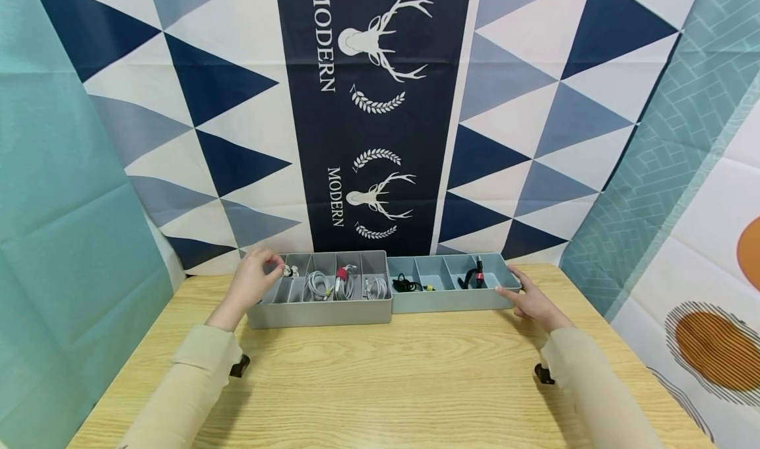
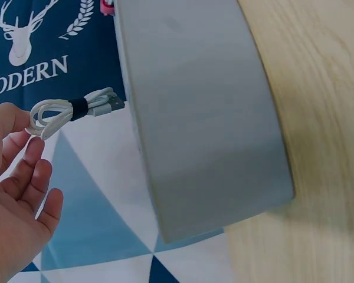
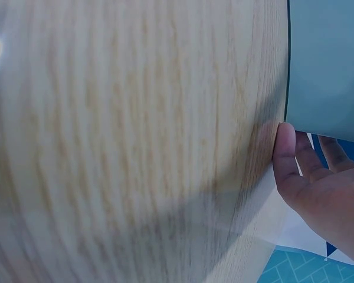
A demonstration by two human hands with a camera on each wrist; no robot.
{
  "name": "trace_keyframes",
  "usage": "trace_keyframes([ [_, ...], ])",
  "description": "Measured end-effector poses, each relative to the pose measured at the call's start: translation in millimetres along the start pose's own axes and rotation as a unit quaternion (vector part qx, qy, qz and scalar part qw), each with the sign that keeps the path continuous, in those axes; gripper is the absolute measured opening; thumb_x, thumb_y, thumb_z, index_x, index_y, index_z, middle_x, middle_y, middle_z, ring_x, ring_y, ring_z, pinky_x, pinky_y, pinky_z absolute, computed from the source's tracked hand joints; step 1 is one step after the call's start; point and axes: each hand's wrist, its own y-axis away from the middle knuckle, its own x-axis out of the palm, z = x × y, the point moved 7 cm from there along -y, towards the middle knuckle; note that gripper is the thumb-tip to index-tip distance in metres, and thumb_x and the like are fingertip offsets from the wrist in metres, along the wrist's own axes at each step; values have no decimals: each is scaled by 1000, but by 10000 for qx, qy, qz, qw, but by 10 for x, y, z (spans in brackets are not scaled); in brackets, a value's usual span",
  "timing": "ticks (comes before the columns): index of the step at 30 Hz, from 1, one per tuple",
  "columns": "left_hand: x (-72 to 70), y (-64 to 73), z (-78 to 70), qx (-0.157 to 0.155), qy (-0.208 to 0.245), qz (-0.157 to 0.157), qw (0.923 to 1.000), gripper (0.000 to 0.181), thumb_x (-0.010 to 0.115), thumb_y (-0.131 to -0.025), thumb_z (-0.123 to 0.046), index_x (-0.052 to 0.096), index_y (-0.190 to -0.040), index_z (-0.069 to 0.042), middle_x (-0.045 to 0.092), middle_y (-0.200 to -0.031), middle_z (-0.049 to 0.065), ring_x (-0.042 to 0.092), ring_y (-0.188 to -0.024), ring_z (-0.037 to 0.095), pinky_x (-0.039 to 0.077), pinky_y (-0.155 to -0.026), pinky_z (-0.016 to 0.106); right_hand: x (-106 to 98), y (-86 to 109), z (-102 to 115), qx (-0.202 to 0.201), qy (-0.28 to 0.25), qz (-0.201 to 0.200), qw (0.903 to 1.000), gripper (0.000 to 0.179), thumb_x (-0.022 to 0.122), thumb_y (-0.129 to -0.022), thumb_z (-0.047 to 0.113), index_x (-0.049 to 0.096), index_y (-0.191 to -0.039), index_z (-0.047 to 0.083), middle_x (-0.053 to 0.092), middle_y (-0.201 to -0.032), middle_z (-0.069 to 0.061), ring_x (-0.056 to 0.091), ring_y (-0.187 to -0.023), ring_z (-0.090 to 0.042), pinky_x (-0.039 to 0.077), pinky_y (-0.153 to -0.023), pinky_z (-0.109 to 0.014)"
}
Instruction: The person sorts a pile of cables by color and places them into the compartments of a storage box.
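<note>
A white cable (image 2: 50, 115), coiled and bound with a black strap, is pinched by my left hand (image 1: 255, 281) between thumb and fingers. In the left wrist view its plug end points away from the hand (image 2: 20, 194). That hand is over the left end of a grey divided box (image 1: 320, 315). My right hand (image 1: 534, 300) rests against the right end of a blue-grey divided box (image 1: 451, 302). In the right wrist view the hand (image 3: 324, 188) has its fingers at that box's end, some of them partly hidden behind it.
Grey cables (image 1: 318, 285) and a cable with a red strap (image 1: 344, 281) lie in the grey box. Black cables (image 1: 406, 284) lie in the blue-grey box. Both boxes stand side by side on a wooden table (image 1: 380, 383), before a patterned cloth (image 1: 380, 119).
</note>
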Motion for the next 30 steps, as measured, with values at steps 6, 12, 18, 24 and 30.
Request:
trace_keyframes([
  [6,128,38,90,-25,-88,81,9999,5,63,-80,-12,61,-75,-10,60,-87,8,48,-81,23,39,-71,38,10,8,15,2,204,-22,9998,91,56,-82,50,-6,-143,27,-1,-142,-31,43,-63,-23,39,-54,-29],
  [12,244,86,196,-232,-105,223,9994,5,63,-80,-11,61,-76,-10,59,-89,9,50,-82,25,41,-73,39,24,19,17,57,324,8,9995,95,55,-78,57,-10,-142,30,-8,-144,-28,27,-112,-39,40,-72,-34],
  [18,310,101,226,-304,-47,227,9993,5,63,-81,-11,61,-76,-10,58,-87,9,49,-83,25,40,-74,40,26,18,29,-8,272,33,9996,89,54,-83,50,-8,-143,26,-5,-142,-31,44,-77,-29,39,-59,-30],
  [24,367,111,235,-264,-172,146,9994,6,64,-79,-11,62,-74,-9,59,-83,9,50,-81,25,39,-72,40,6,5,23,-7,198,52,9998,86,54,-85,45,-7,-143,27,-3,-143,-30,40,-67,-22,37,-55,-30],
  [30,446,129,288,-290,-310,155,9990,7,65,-78,-9,62,-72,-9,59,-84,12,50,-81,26,37,-70,40,-8,5,26,5,207,21,9998,88,55,-84,47,-6,-143,27,-1,-142,-30,37,-62,-20,37,-54,-29],
])
